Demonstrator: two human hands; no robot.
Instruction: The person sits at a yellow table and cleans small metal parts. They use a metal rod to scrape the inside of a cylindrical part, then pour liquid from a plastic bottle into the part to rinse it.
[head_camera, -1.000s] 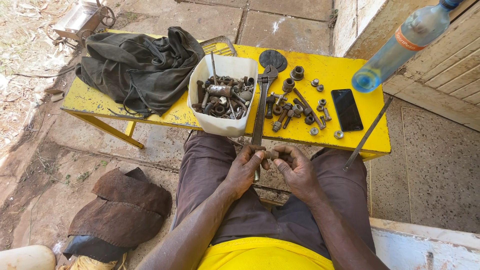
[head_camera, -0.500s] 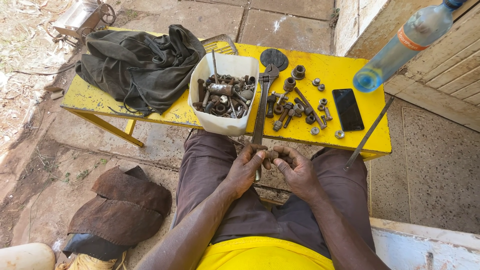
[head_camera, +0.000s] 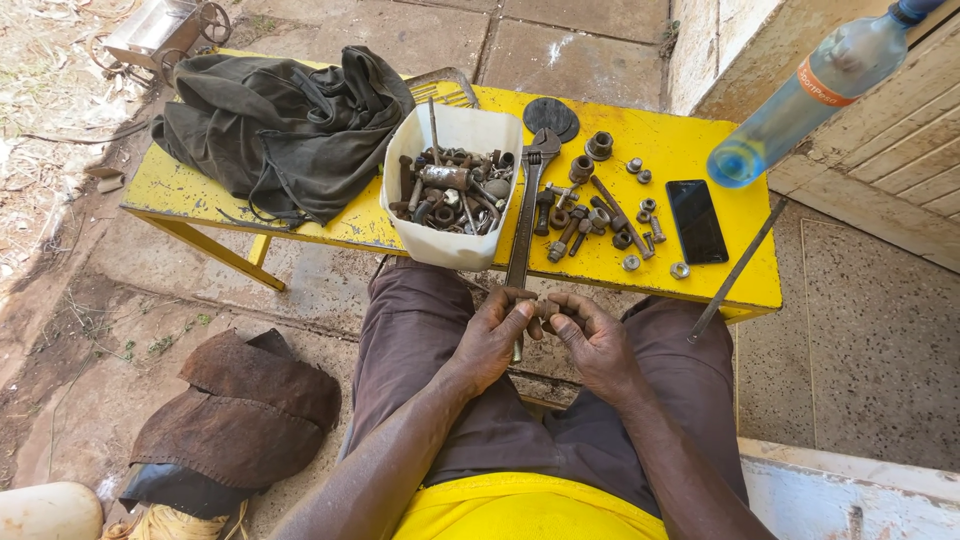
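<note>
Small dark metal part (head_camera: 543, 309) pinched between fingertips of both hands, held over the lap just below the near edge of the yellow painted bench (head_camera: 690, 150); exact kind of part not discernible. Left hand (head_camera: 495, 335) curled narrow, fingertips closed on the part. Right hand (head_camera: 590, 335) likewise curled, thumb and forefinger closed on the same part. Long steel adjustable wrench (head_camera: 525, 215) lying lengthwise on the bench, jaw end away, handle end overhanging the near edge and reaching down behind the hands. Clear plastic bottle with blue cap and orange-and-white label band (head_camera: 815, 90) seen at upper right, tilted, a little liquid inside. White rectangular plastic tub (head_camera: 455, 245) standing at the bench's near edge, left of the wrench, filled with rusty bolts, nuts and fittings. Loose rusty bolts and nuts (head_camera: 590, 215) scattered right of the wrench. Black flat phone (head_camera: 696, 221) lying face up further right. Round black disc (head_camera: 551, 117) at the far edge. Crumpled dark grey cloth bag (head_camera: 280, 125) covering the bench's left part. Thin metal rod (head_camera: 738, 270) leaning at the right corner. Brown leather piece (head_camera: 240, 405) on the concrete ground at left.
</note>
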